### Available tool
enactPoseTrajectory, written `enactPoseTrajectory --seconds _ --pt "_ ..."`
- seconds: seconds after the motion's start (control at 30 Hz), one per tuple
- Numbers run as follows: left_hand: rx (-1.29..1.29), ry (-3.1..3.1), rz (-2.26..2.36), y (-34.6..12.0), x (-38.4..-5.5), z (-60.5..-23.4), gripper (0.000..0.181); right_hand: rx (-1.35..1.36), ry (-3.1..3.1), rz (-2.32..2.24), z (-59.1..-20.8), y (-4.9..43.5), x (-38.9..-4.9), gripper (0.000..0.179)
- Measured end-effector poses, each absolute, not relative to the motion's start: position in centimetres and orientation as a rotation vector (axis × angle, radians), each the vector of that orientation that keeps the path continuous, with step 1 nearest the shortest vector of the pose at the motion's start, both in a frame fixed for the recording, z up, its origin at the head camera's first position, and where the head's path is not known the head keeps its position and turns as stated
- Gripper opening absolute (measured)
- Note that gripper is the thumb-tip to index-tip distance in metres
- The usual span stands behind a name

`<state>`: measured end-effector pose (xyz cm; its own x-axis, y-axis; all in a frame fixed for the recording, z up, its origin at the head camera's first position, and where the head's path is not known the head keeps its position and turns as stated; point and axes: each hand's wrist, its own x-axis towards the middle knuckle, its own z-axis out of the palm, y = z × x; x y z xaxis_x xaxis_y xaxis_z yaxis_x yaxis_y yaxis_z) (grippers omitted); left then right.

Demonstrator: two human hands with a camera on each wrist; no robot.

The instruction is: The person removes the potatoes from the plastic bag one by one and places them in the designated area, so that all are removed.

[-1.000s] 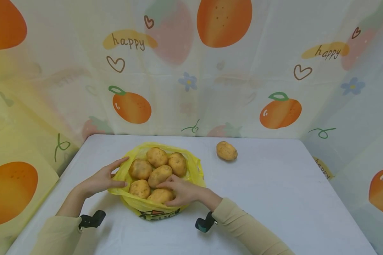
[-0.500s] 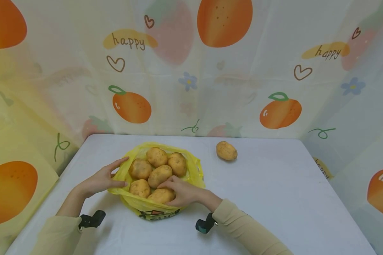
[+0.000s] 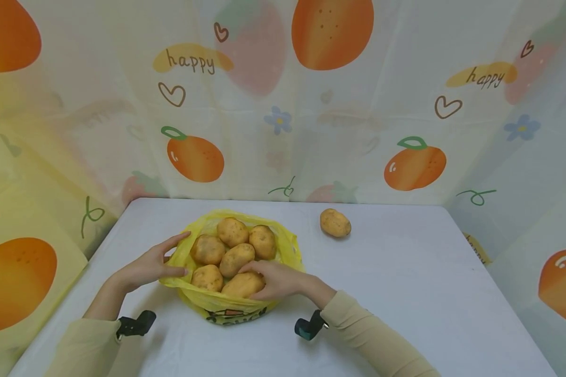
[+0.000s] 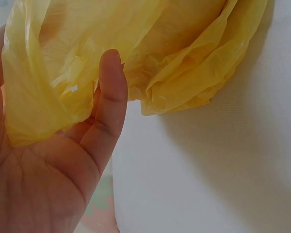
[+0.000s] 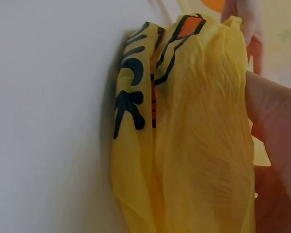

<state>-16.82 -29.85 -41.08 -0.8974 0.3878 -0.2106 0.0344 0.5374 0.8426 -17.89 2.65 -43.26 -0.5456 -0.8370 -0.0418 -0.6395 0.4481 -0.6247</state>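
A yellow plastic bag [image 3: 290, 245] stands wide open on the table, with several potatoes inside. At its left rim my left hand [image 3: 148, 266] holds the plastic between thumb and fingers; the left wrist view shows folds of the bag lying inside that hand [image 4: 43, 179]. My right hand [image 3: 283, 280] reaches over the right rim and grips the front potato [image 3: 243, 285] by its right end. Another potato [image 3: 236, 260] lies just behind it. From the right wrist, the bag's printed side [image 5: 199, 136] hides the fingers and the potato.
A single potato [image 3: 335, 223] lies outside the bag toward the back of the white-covered table [image 3: 396, 293]. Fruit-patterned cloth [image 3: 283, 104] hangs behind the table and along both sides.
My right hand has shifted slightly right and up, and the front potato has moved with it. The left hand and the bag stay nearly the same.
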Motion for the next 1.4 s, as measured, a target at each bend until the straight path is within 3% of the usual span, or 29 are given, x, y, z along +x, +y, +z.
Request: enactPoseTrajectory --seconds 0.53,1.4 --pt "0.353 2.396 1.308 -29.8 -16.8 -40.8 0.091 -1.144 2.422 -0.945 -42.2 4.3 -19.0 0.06" --pt "0.333 2.41 1.289 -29.9 -17.0 -41.1 0.091 -1.078 2.537 -1.148 -40.3 7.3 -21.2 0.061"
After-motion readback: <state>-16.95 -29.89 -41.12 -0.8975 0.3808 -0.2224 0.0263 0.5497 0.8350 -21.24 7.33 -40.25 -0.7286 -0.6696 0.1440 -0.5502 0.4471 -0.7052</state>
